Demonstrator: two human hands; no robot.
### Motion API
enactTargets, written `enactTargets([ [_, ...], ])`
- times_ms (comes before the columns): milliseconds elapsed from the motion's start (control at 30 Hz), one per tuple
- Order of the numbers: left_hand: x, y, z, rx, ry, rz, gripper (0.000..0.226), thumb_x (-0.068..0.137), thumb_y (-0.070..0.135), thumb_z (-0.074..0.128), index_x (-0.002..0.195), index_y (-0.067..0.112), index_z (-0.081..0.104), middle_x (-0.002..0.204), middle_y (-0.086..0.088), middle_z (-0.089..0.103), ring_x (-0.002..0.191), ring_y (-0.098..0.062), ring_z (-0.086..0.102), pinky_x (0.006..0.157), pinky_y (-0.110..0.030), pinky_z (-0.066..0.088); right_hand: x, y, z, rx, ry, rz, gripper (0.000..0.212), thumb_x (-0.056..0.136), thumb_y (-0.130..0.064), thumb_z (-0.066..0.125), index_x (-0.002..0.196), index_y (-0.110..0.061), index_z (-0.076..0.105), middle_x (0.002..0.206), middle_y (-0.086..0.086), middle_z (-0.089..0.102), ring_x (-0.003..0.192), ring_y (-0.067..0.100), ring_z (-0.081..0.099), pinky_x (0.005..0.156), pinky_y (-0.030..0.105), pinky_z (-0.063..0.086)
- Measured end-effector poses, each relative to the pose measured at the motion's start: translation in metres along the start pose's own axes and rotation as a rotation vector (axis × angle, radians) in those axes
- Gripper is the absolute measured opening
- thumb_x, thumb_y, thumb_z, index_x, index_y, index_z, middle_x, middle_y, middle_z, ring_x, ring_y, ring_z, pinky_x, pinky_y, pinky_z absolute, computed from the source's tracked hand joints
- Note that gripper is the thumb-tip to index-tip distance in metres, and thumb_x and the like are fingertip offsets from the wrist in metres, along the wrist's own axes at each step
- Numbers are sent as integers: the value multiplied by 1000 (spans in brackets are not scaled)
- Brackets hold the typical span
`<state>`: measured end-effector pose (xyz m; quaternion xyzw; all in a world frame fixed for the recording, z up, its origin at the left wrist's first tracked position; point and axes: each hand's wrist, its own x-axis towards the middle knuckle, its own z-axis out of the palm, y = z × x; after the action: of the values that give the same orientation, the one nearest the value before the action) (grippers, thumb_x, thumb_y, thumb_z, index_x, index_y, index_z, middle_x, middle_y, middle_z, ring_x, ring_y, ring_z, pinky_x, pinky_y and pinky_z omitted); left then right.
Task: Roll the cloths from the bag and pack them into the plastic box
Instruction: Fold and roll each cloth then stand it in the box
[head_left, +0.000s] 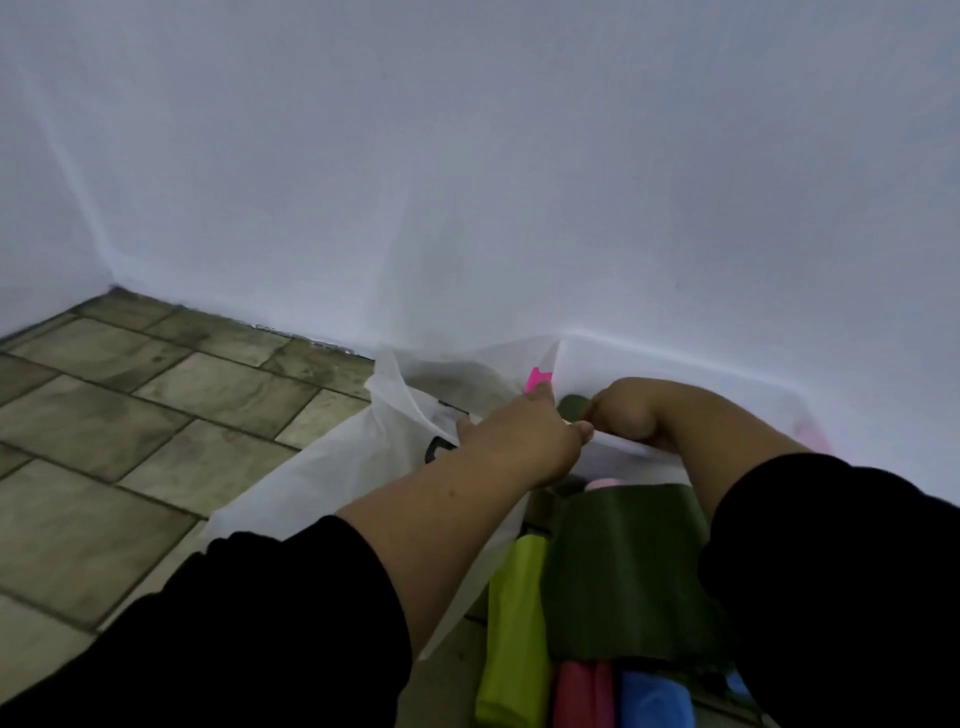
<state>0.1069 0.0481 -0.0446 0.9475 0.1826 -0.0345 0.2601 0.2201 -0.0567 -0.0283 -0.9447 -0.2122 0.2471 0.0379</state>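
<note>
Nearby, sleeves (260, 623): black, one on each forearm, along the bottom of view.
Rolls: lime roll (511, 634), red roll (576, 696) and blue roll (652, 699) lie side by side at the bottom edge, touching, cut off by the frame.
Green cloth (623, 566): dark, spread flat just beyond the red and blue rolls, beside the lime roll, between the forearms.
Bag (332, 467): white, on the floor against the wall, mouth open, left of the rolls.
Left hand (519, 436): back up at the bag mouth, fingers reaching in, thumb on the bag's edge; can't tell if it grips anything.
Right hand (628, 415): fingers curled, pinching the bag's white edge, close beside the left thumb.
Pink cloth (537, 379): bright scrap sticking up inside the bag, just past the left fingertips.
Floor (156, 415): grey-green tiles, left side.
Wall (467, 156): white, plain, fills the top half.
</note>
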Motion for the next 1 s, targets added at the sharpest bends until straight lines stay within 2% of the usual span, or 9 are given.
enactTargets([
  [333, -9, 8, -11, -8, -64, -30, 73, 94, 55, 39, 151, 25, 6, 151, -10, 35, 137, -36, 34, 110, -62, 21, -14, -6, -4, -39, -62, 87, 40, 90, -38, 54, 123, -16, 61, 124, 9, 57, 107, 28, 53, 94, 40, 43],
  [400, -10, 13, -12, -36, -57, -66, 70, 94, 54, 41, 150, 25, 12, 147, -10, 40, 133, -36, 38, 110, -62, 22, -25, -11, -5, 12, 99, 36, 38, 96, -32, 49, 128, -14, 57, 132, 10, 54, 116, 28, 51, 102, 39, 40],
  [467, -16, 14, -10, -40, 14, -51, 58, 93, 53, 42, 142, 27, 27, 138, -6, 50, 123, -33, 48, 108, -62, 27, -47, -13, -5, 243, 450, -20, 35, 97, -25, 47, 130, -17, 54, 135, 7, 54, 119, 25, 52, 99, 34, 41],
  [533, -25, 11, -8, -76, 134, 18, 48, 93, 53, 42, 135, 30, 33, 135, -1, 51, 121, -30, 50, 107, -61, 27, -89, -10, -1, 513, 755, -74, 23, 91, -24, 54, 112, -24, 62, 115, -1, 65, 100, 20, 60, 83, 31, 48],
  [600, -38, 4, -9, -131, 219, 95, 50, 93, 51, 42, 137, 29, 34, 142, 0, 46, 127, -29, 45, 107, -58, 26, -142, 0, 15, 577, 847, -131, 4, 82, -27, 60, 82, -25, 63, 85, -6, 68, 78, 15, 63, 67, 30, 48],
  [667, -56, -3, -10, -127, 257, 202, 53, 91, 48, 48, 139, 28, 38, 145, 1, 43, 129, -26, 44, 106, -52, 30, -193, 16, 45, 460, 729, -114, 18, 77, -34, 65, 67, -20, 59, 68, -4, 65, 68, 15, 62, 61, 29, 46],
  [733, -79, -10, -9, -153, 275, 320, 49, 87, 43, 55, 133, 28, 45, 141, 2, 47, 123, -23, 49, 102, -43, 38, -230, 29, 85, 297, 478, 22, 27, 75, -47, 66, 67, -22, 59, 69, -5, 63, 68, 12, 60, 59, 27, 45],
  [833, -118, -18, -1, -184, 197, 432, 40, 85, 38, 59, 124, 31, 53, 131, 4, 52, 116, -17, 52, 94, -30, 39, -250, 27, 147, 168, 164, 152, 43, 72, -61, 65, 98, -29, 55, 99, -3, 63, 87, 16, 59, 70, 29, 45],
  [1000, -162, -20, 20, -154, 77, 478, 37, 85, 33, 61, 121, 29, 58, 125, 3, 56, 110, -13, 53, 90, -26, 41, -243, 9, 193, 248, 321, 207, 75, 76, -43, 70, 134, -14, 33, 116, 10, 60, 103, 26, 60, 76, 28, 40],
])
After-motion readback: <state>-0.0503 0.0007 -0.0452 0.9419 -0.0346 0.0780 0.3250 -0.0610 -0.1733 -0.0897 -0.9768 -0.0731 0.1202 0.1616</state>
